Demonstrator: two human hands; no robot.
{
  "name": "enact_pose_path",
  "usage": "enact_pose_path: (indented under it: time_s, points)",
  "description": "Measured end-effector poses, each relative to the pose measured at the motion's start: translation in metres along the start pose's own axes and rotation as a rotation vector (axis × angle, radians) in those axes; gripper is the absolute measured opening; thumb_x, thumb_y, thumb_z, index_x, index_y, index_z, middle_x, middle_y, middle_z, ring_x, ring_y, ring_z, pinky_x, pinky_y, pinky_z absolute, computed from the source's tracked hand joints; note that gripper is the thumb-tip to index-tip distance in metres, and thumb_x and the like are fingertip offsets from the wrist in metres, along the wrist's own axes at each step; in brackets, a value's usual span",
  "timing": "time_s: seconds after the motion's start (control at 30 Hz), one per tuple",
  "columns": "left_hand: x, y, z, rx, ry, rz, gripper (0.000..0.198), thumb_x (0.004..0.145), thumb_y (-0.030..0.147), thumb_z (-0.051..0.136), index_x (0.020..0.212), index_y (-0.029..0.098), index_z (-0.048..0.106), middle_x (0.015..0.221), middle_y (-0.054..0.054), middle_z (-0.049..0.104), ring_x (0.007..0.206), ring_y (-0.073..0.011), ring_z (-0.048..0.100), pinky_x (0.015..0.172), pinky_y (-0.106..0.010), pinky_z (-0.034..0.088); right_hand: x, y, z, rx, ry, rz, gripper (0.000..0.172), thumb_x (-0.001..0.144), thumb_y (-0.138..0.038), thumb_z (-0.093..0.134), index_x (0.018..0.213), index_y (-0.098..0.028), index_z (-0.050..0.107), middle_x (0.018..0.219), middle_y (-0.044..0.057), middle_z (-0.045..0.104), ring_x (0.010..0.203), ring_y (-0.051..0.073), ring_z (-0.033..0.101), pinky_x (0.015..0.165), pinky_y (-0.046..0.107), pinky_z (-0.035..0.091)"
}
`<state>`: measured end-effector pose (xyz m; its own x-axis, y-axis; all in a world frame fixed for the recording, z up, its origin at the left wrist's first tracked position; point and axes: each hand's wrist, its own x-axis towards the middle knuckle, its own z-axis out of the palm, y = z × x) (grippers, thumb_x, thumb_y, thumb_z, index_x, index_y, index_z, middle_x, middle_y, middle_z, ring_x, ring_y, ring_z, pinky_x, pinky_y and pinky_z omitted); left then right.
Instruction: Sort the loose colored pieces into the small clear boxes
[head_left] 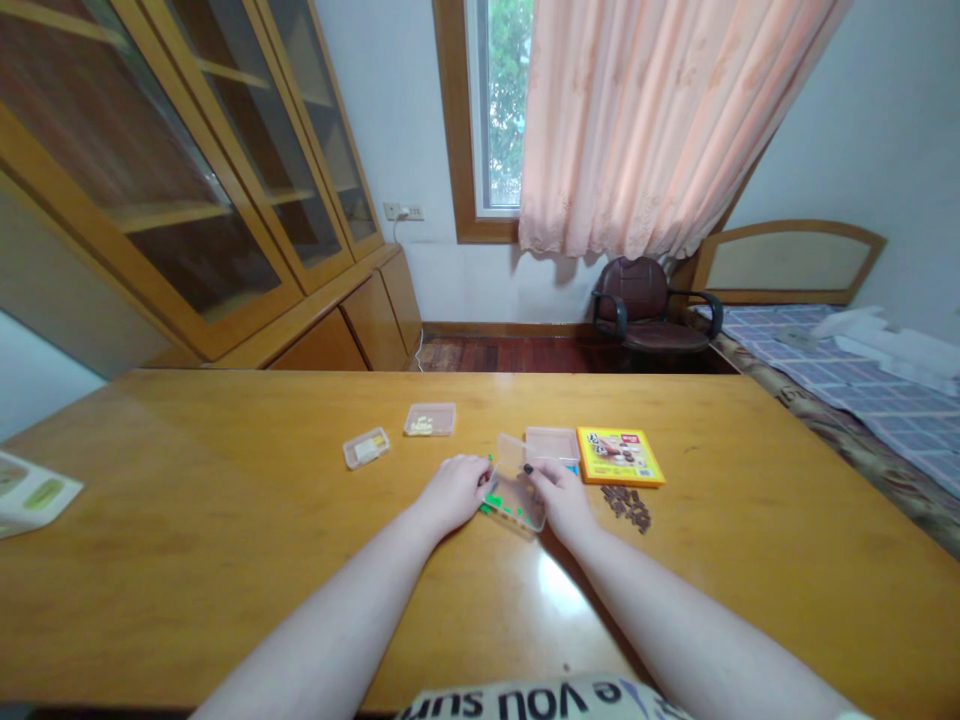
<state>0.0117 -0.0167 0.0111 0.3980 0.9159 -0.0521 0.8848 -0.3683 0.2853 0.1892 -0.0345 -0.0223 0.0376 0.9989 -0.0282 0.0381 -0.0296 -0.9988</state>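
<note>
At the left edge of the frame we see a white carton [36, 492] on the wooden table [225, 540]. Left of centre lies a small clear case [367, 449] with pale contents, and just right of it a shallow clear box [430, 419] with cream pieces [421, 426] gathered along its near side.

In the middle of the frame, our left hand [456, 492] has its fingers curled inward beside bright green pieces [493, 500]; we cannot tell whether it pinches one. Our right hand [561, 497] pinches the right side of a tilted clear container [511, 475], thumb against fingers. Some green pieces show within its outline, though we cannot tell if all lie inside; others show beside its left edge. If our grip slipped or the tilt steepened, pieces could spill across the smooth table, and our left fingers could knock loose ones away.

Right of centre sit another clear box [551, 442], something blue at its near corner, and a yellow box [621, 457]. Below the yellow box, a loose pile of brown pieces [628, 508] could scatter if our right forearm swept outward.
</note>
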Motion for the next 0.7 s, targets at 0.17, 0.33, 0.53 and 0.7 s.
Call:
enact_pose_path:
  time_s: [0.17, 0.33, 0.53, 0.7]
  points:
    - [0.0001, -0.0008, 0.0008, 0.001, 0.014, 0.008, 0.017, 0.081, 0.030, 0.047, 0.076, 0.019, 0.059, 0.076, -0.004, 0.062, 0.075, -0.0174, 0.056, 0.067, -0.026, 0.037, -0.0004, 0.0001, 0.0001, 0.003, -0.023, -0.021, 0.023, 0.072, -0.039, 0.055, 0.071, -0.018, 0.063, 0.067, 0.002, 0.061, 0.061, 0.016, 0.051, 0.054, 0.025, 0.036]
    - [0.0011, -0.0046, 0.0051, 0.008, 0.034, 0.028, 0.018, 0.081, 0.030, 0.046, 0.075, 0.020, 0.058, 0.075, -0.004, 0.061, 0.072, -0.0170, 0.055, 0.065, -0.026, 0.036, -0.0012, -0.0014, 0.0003, 0.013, -0.038, -0.027, 0.023, 0.072, -0.039, 0.055, 0.069, -0.017, 0.063, 0.068, 0.002, 0.061, 0.061, 0.015, 0.050, 0.056, 0.025, 0.036]
    - [0.0012, -0.0065, 0.0073, 0.008, 0.050, 0.046, 0.018, 0.082, 0.029, 0.045, 0.074, 0.020, 0.058, 0.074, -0.004, 0.061, 0.071, -0.0168, 0.054, 0.064, -0.026, 0.036, -0.0020, -0.0035, 0.0002, 0.004, -0.049, -0.023, 0.022, 0.073, -0.038, 0.055, 0.071, -0.017, 0.063, 0.071, 0.002, 0.062, 0.064, 0.015, 0.051, 0.058, 0.025, 0.037]
    - [0.0007, -0.0050, 0.0060, 0.012, 0.050, 0.033, 0.018, 0.082, 0.029, 0.046, 0.073, 0.019, 0.057, 0.073, -0.004, 0.061, 0.071, -0.0168, 0.055, 0.065, -0.026, 0.036, -0.0021, -0.0039, 0.0003, -0.009, -0.038, -0.024, 0.022, 0.073, -0.037, 0.055, 0.072, -0.017, 0.063, 0.072, 0.003, 0.062, 0.066, 0.016, 0.052, 0.060, 0.026, 0.038]
